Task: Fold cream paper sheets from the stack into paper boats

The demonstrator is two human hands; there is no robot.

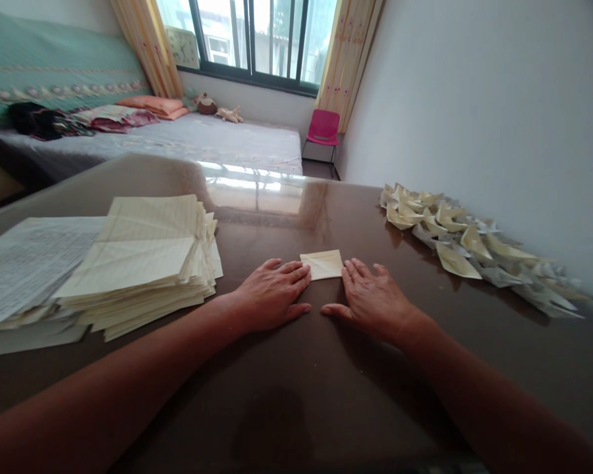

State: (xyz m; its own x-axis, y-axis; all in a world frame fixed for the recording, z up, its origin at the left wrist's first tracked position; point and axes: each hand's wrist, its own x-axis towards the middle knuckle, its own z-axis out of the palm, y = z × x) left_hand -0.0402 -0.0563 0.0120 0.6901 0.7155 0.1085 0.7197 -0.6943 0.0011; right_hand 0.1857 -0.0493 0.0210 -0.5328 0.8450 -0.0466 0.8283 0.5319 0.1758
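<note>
A small folded piece of cream paper [322,264] lies flat on the glossy brown table [286,388]. My left hand [275,293] rests palm down at its left edge, fingertips touching the paper and thumb pointing right. From the other side my right hand [373,297] lies flat with its fingertips at the paper's right edge. Both hands have their fingers stretched out and grip nothing. Between the two thumbs a small gap shows the bare tabletop.
Left on the table stands a thick stack of cream lined paper [148,243], beside white written sheets [34,263]. Many folded paper boats [454,230] are heaped along the wall at right. Beyond the table are a bed [257,141] and a pink chair [323,127].
</note>
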